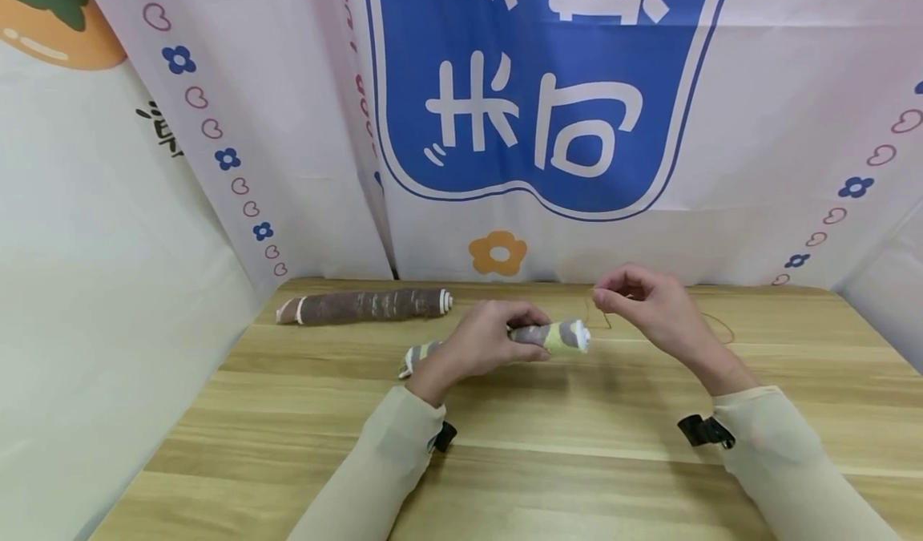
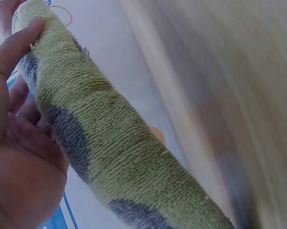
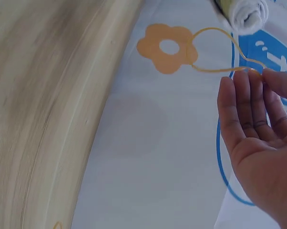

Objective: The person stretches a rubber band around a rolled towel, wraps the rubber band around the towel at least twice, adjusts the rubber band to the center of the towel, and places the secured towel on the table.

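Note:
My left hand (image 1: 485, 339) grips a rolled terry towel (image 1: 562, 336), yellow-green with grey patches, around its middle. In the left wrist view the thumb lies along the roll (image 2: 103, 112), near its far end. The white coiled end (image 3: 251, 18) of the roll points toward my right hand (image 1: 652, 310). Between thumb and fingertips, that hand pinches a thin yellow rubber band (image 3: 211, 29), which hangs as a loose loop just beyond the roll's end. Part of the towel is hidden behind my left hand.
A brown rolled towel (image 1: 368, 306) with white edges lies at the back left of the wooden table (image 1: 577, 477). Another thin rubber band (image 1: 731, 334) rests on the table behind my right wrist. A printed cloth (image 1: 317, 228) hangs along the table's back edge.

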Demonstrator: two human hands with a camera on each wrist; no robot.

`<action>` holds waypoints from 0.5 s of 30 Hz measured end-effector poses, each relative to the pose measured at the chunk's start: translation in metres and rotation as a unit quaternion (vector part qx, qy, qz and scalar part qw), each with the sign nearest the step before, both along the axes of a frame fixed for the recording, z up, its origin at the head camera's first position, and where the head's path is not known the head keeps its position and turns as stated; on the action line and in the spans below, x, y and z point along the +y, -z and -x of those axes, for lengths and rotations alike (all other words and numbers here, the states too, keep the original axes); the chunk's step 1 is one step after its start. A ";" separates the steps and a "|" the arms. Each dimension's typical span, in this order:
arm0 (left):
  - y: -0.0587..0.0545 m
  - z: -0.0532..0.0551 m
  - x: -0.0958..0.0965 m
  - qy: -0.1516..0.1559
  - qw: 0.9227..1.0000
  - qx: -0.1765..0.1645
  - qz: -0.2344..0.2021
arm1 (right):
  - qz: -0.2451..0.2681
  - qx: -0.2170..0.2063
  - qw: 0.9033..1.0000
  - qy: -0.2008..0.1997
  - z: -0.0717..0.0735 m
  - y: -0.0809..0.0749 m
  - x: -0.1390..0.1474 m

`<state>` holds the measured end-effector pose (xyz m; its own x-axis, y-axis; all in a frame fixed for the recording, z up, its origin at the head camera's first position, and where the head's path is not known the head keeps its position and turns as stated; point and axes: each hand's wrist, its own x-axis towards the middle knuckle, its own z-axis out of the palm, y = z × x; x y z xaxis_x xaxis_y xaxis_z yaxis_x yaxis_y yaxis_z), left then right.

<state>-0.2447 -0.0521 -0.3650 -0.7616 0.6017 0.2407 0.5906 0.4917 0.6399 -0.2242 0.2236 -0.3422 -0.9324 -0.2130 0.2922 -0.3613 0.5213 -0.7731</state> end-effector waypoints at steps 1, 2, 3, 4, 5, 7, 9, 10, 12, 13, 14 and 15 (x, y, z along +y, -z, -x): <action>0.000 0.000 0.000 0.002 1.000 0.001 0.001 | -0.001 0.006 1.000 0.000 0.000 0.000 -0.002; 0.000 0.000 0.000 0.005 1.000 0.001 0.000 | 0.000 0.011 1.000 -0.002 -0.001 0.000 -0.004; 0.000 0.000 0.001 0.008 1.000 0.000 -0.001 | 0.001 0.017 1.000 -0.003 -0.001 0.001 -0.006; 0.000 -0.001 0.001 0.012 1.000 0.000 -0.003 | 0.003 0.022 1.000 -0.006 -0.002 0.001 -0.007; 0.000 -0.001 0.001 0.016 1.000 0.000 -0.005 | 0.005 0.026 1.000 -0.008 -0.002 0.001 -0.009; 0.000 -0.001 0.002 0.024 1.000 0.003 -0.008 | 0.009 0.030 0.999 -0.014 -0.003 0.002 -0.011; 0.000 0.000 0.003 0.031 0.999 0.008 -0.011 | 0.013 0.029 0.999 -0.020 -0.003 0.003 -0.013; 0.001 0.000 0.003 0.032 0.999 0.011 -0.011 | 0.014 0.028 0.999 -0.023 -0.004 0.003 -0.013; 0.001 0.000 0.004 0.032 0.999 0.013 -0.009 | 0.014 0.023 0.999 -0.032 -0.004 0.004 -0.015; 0.002 0.000 0.004 0.031 0.999 0.011 -0.009 | 0.014 0.019 0.999 -0.038 -0.004 0.004 -0.016; 0.002 0.000 0.004 0.030 0.999 0.010 -0.009 | 0.014 0.017 0.999 -0.043 -0.005 0.004 -0.016; 0.002 0.000 0.004 0.028 1.000 0.008 -0.009 | 0.014 0.014 0.999 -0.049 -0.005 0.004 -0.017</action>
